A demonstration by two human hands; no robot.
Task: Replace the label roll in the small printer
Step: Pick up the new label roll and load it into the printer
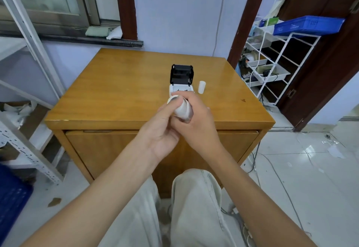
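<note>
Head view: both hands met over the near edge of the wooden cabinet, sharing one label roll. The left hand curled its fingers round the roll's 11 o'clock end; the right hand wrapped the 5 o'clock end from above, so both were clamped on it and neither was free. The roll's long axis ran roughly 11 to 5 o'clock, its round end face toward 11. The small printer sat at 12 o'clock from the grip, just beyond the knuckles, with its black lid standing open and the white bay facing up, partly hidden by the hands. A small white cylinder, probably the spent core, stood upright at 1 o'clock, just beside the printer. Judgement: the roll needs turning crosswise before dropping into the bay; the right hand looked nearer to it.
</note>
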